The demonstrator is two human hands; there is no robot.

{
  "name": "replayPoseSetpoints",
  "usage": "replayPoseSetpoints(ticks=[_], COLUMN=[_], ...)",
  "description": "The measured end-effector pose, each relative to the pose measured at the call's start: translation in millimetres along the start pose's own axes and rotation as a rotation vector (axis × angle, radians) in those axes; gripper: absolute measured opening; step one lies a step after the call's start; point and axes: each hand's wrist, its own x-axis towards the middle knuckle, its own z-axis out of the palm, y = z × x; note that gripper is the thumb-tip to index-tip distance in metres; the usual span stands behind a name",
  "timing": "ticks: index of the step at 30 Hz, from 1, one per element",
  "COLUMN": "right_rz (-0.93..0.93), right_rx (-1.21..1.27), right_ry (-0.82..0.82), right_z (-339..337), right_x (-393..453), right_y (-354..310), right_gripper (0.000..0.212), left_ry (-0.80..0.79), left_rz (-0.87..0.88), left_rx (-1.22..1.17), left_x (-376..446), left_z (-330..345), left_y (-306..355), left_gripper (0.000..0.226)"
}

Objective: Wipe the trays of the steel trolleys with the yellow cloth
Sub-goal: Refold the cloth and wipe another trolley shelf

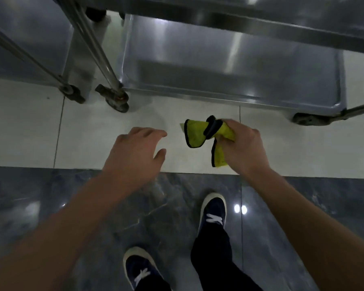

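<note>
— What did the head view give you?
— My right hand (243, 147) gripped the yellow cloth (206, 136) above the pale floor tiles (29, 133), bunched, near the steel trolley's bottom tray (229, 66).
— And the left?
— My left hand (135, 150) hung beside it, fingers loosely spread, touching nothing.

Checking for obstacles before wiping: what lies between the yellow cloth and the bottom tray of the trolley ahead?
Only bare white floor tile separates the yellow cloth from the bottom tray in the head view.
</note>
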Motion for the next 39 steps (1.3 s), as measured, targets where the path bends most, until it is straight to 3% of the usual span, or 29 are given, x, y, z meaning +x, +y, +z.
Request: replayPoseSetpoints(ticks=[5, 15, 19, 23, 28, 33, 39], right_rz=[-0.071, -0.338, -0.314, -0.330, -0.372, -0.392, -0.332], right_rx=[-0.018, 0.008, -0.204, -0.321, -0.434, -0.331, -0.658], right_ry=[0.155, 0.511, 0.368, 0.290, 0.243, 0.257, 0.227], right_z=[9, 13, 66, 106, 110, 110, 124], right_x=[77, 242, 260, 244, 231, 222, 241], right_y=[18, 0, 32, 59, 63, 63, 59], right_gripper=[0.013, 0.025, 0.052, 0.061, 0.058, 0.058, 0.055], left_ry=[0.064, 0.338, 0.303, 0.253, 0.342, 0.371, 0.337], left_rz=[0.062, 0.140, 0.085, 0.071, 0.145, 0.096, 0.023], left_rx=[0.037, 0.136, 0.197, 0.242, 0.198, 0.256, 0.261], left_x=[81, 209, 228, 226, 217, 219, 219], left_z=[28, 43, 69, 87, 93, 90, 88], left_y=[-27, -55, -80, -99, -107, -124, -136], left_gripper=[0.044, 0.027, 0.026, 0.017, 0.030, 0.029, 0.035])
